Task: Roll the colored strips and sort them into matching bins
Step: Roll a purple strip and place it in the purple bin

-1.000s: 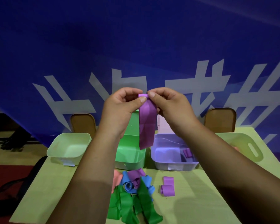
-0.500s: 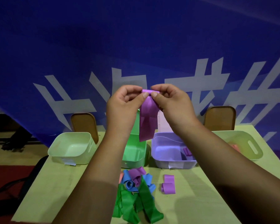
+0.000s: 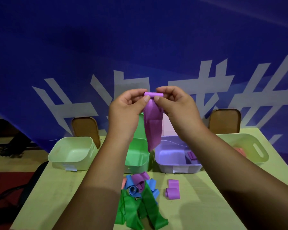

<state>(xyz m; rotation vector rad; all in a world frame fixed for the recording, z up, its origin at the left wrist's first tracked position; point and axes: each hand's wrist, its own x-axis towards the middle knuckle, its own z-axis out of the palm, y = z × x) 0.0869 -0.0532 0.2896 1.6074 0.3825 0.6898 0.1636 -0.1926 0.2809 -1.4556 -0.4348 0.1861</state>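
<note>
Your left hand [image 3: 125, 110] and right hand [image 3: 175, 105] pinch the light, floppy purple strip [image 3: 152, 127] at its rolled top edge.

- We see only part of the green bin [image 3: 137, 157], behind the left forearm [image 3: 98, 176] and purple strip [image 3: 152, 128].
- The right forearm [image 3: 231, 163] covers most of the pink pieces [image 3: 239, 151] in the right bin [image 3: 253, 140].

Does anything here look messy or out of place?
Mostly tidy. One loose purple strip lies alone on the table, only partly curled, in front of the purple bin rather than inside it, apart from the tangled pile of strips.
</note>
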